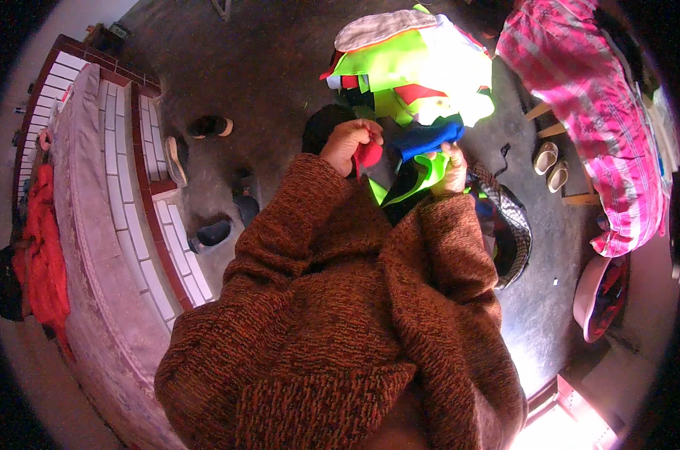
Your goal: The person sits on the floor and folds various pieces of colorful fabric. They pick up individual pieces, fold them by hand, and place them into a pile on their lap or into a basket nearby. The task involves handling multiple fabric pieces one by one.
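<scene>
My left hand [349,144] is closed, with a small red piece of cloth [367,155] pinched in its fingers. To its right, my right hand [452,169] grips a blue piece of cloth [428,139], and a bright green strip of cloth [428,171] hangs beside the same fingers. The two hands are apart. Just beyond them is a heap of cloth pieces [400,54] in bright green, red, white and black, partly washed out by strong light. A pale sole-shaped piece [377,30] lies on top of the heap. Something round and black [325,126] shows behind my left hand.
A dark patterned bag [514,229] stands close by my right forearm. Farther right are pale shoes [546,159], a pink plaid cloth [580,97] over a wooden-legged seat and a pink basin [589,298]. Dark shoes [211,235] lie left, beside a white-tiled platform [134,225].
</scene>
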Tool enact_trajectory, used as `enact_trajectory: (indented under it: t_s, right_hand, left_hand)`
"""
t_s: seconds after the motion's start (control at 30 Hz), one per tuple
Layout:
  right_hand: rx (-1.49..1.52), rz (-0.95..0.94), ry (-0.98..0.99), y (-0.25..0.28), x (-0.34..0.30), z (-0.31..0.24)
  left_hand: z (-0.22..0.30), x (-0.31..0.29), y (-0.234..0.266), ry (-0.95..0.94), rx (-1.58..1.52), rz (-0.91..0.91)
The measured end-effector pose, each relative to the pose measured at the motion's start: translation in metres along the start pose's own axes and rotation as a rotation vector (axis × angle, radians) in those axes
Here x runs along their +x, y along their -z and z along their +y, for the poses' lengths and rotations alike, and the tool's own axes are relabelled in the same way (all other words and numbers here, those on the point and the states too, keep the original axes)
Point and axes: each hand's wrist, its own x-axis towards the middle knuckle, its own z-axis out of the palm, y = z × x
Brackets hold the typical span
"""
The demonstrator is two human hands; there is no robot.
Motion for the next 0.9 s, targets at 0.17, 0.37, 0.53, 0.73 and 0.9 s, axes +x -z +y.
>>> enact_trajectory:
  t_s: [0.17,0.37,0.53,0.73,0.9]
  right_hand:
    - [-0.577,0.012,0.064,0.005,-0.002,-0.001]
    - [-0.242,-0.007,-0.256,-0.015,-0.016,-0.011]
    - [-0.540,-0.081,-0.192,-0.029,-0.015,-0.011]
    - [-0.345,0.055,-0.173,-0.028,-0.015,-0.007]
    - [-0.330,0.056,-0.177,-0.030,-0.012,-0.007]
  left_hand:
    - [-0.013,-0.004,-0.022,0.143,-0.018,0.036]
    - [0.014,-0.023,-0.064,0.033,-0.119,-0.135]
    - [0.018,-0.019,-0.046,-0.023,0.311,-0.184]
    - [0.028,-0.020,-0.051,-0.154,0.401,-0.137]
    - [0.028,-0.018,-0.047,-0.289,0.499,-0.047]
